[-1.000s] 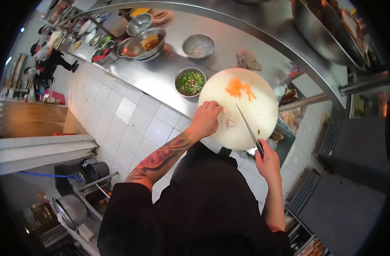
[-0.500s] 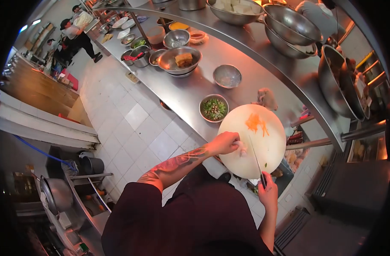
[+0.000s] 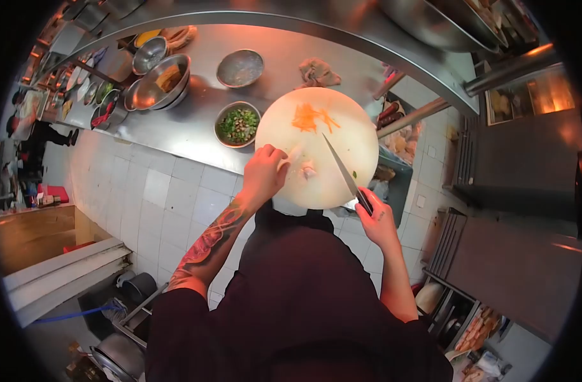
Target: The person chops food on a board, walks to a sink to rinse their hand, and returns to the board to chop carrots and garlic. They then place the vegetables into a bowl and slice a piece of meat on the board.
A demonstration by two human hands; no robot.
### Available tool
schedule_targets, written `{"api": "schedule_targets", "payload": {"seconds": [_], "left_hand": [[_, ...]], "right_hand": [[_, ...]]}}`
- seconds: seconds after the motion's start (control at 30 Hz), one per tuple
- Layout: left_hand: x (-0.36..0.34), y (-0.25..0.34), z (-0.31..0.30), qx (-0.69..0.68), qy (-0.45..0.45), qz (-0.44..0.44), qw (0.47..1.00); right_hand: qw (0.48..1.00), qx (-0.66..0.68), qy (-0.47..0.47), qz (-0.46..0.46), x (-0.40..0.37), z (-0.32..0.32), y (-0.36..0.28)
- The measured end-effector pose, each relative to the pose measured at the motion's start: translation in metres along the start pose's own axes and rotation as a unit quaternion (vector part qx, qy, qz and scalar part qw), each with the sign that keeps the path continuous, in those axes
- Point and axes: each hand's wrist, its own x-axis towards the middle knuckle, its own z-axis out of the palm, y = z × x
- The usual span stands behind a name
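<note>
A round white cutting board (image 3: pixel 348 108) sits at the counter's edge. My right hand (image 3: pixel 375 218) grips the dark handle of a knife (image 3: pixel 342 163), whose blade lies over the board and points up and left. My left hand (image 3: pixel 265 172) is at the board's left edge, its fingers curled around something pale that I cannot make out. A small pinkish-white piece (image 3: pixel 309 170) rests on the board between the hand and the knife. Shredded orange strips (image 3: pixel 311 118) are heaped near the far side, and a small green bit (image 3: pixel 354 174) lies right of the blade.
Left of the board stands a bowl of chopped greens (image 3: pixel 237 125); behind it is another metal bowl (image 3: pixel 240 68). A crumpled cloth (image 3: pixel 319 72) lies behind the board. A metal shelf edge (image 3: pixel 291 15) crosses above the counter. A person (image 3: pixel 36 135) stands at far left.
The view has turned to the right, so the board appears further left and higher. My left hand has moved away from the knife toward the board's left edge, leaving the pinkish piece behind.
</note>
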Motion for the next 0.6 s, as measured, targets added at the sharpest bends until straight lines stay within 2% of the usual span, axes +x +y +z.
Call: {"api": "schedule_targets", "payload": {"seconds": [0.1,0.17,0.23,0.3,0.37,0.43,0.47,0.53,0.6], "left_hand": [[0.0,0.034,0.015,0.029,-0.036,0.022,0.999],[0.003,0.028,0.037,0.021,-0.038,0.037,0.998],[0.008,0.032,0.046,0.062,-0.042,0.072,0.995],[0.004,0.032,0.052,0.055,-0.055,0.062,0.995],[0.0,0.034,0.046,0.054,-0.069,0.052,0.995],[-0.003,0.044,0.027,-0.052,-0.111,-0.033,0.992],[-0.003,0.043,0.022,-0.049,-0.117,-0.032,0.991],[0.0,0.039,0.016,-0.186,-0.106,-0.136,0.967],[0.007,0.033,0.014,-0.215,-0.106,-0.145,0.96]], "right_hand": [[1.0,0.016,-0.002,-0.005,-0.001,0.004,0.005],[1.0,-0.003,0.006,-0.027,0.0,0.005,0.006],[1.0,-0.003,-0.011,-0.008,0.0,0.001,-0.001],[0.999,-0.005,-0.03,0.011,-0.001,-0.003,0.001],[0.999,0.002,-0.014,-0.035,0.0,-0.001,0.009],[0.999,0.013,-0.024,-0.017,0.001,-0.005,0.007],[0.999,0.019,-0.036,-0.002,0.001,-0.007,0.006],[0.999,0.034,-0.038,0.004,0.002,-0.009,0.007],[0.998,0.046,-0.043,0.008,0.002,-0.01,0.011]]}}
